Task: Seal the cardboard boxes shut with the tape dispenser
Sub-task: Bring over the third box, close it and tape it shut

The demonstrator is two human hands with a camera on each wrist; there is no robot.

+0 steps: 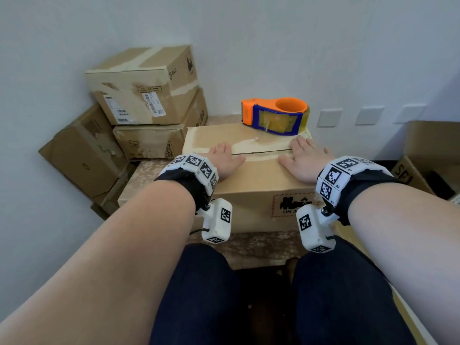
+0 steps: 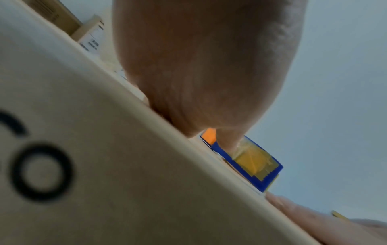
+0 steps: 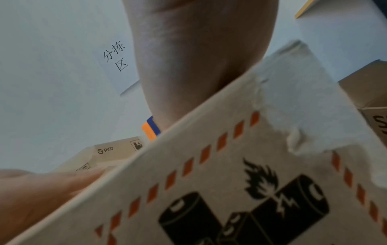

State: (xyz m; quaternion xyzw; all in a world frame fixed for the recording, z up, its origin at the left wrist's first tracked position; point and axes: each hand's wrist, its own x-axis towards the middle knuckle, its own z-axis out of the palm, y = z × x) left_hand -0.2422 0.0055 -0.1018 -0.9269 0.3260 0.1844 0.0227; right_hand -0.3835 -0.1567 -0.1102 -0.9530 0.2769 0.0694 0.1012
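Observation:
A cardboard box (image 1: 251, 181) lies in front of me on a low patterned table, its top flaps closed along a seam. My left hand (image 1: 224, 158) and right hand (image 1: 305, 158) press flat on the lid, fingers straight, one on each side of the seam. An orange and blue tape dispenser (image 1: 273, 115) sits on the far part of the lid, just beyond my right fingertips, with neither hand on it. In the left wrist view the palm (image 2: 199, 74) rests on the box edge (image 2: 125, 149) with the dispenser (image 2: 251, 162) behind. The right wrist view shows the box's battery warning label (image 3: 240, 190).
Several taped cardboard boxes (image 1: 142, 85) are stacked against the wall at the left. An open box (image 1: 433, 155) stands at the right. White wall plates (image 1: 328, 118) sit behind the dispenser. My knees (image 1: 199, 295) are close to the table's near edge.

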